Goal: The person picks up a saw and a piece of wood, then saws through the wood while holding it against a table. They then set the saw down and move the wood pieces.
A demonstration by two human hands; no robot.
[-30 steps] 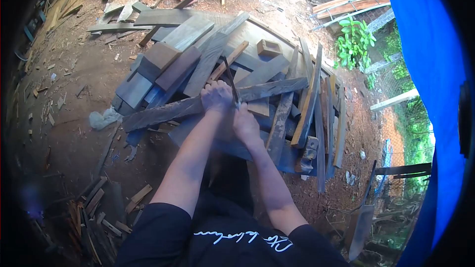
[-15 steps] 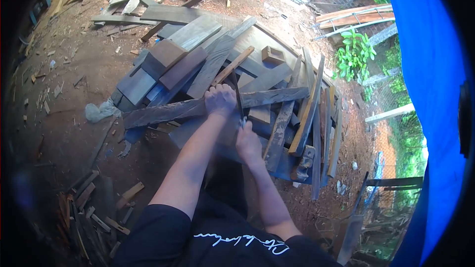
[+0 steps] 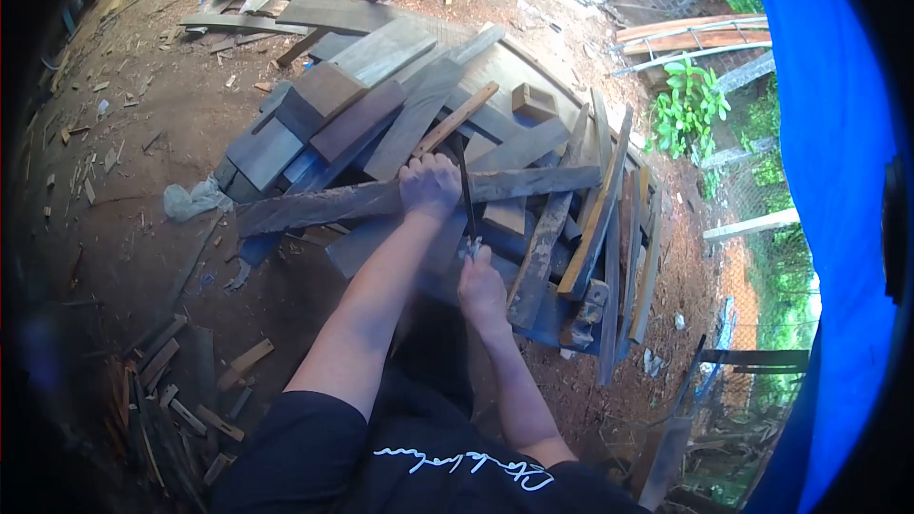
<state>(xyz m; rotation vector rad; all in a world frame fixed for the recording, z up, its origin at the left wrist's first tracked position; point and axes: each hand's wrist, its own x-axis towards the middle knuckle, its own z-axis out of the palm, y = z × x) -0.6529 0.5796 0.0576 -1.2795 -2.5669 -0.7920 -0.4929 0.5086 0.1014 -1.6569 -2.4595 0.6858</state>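
Note:
A long rough plank [image 3: 319, 207] lies crosswise over a heap of boards. My left hand [image 3: 430, 186] is closed over it near its middle, fingers curled at the far edge. Just right of those knuckles, the thin dark blade of a handsaw [image 3: 467, 192] crosses the plank, seen nearly edge-on. The near end of the saw is in my right hand [image 3: 484, 293], which is closed around the handle; most of the handle is hidden. A narrow brown stick [image 3: 457, 119] with small holes slants away beyond my left hand.
Boards and blocks, including a hollow wooden box [image 3: 533, 103], are piled around the plank. Crumpled clear plastic [image 3: 195, 200] lies at the left. Offcuts [image 3: 176, 400] are heaped at the lower left. A blue sheet [image 3: 833, 181] hangs along the right side, near a leafy plant [image 3: 690, 100].
My right hand has drawn the handsaw slightly toward me. My left hand stays on the plank. The whole view has shifted a little.

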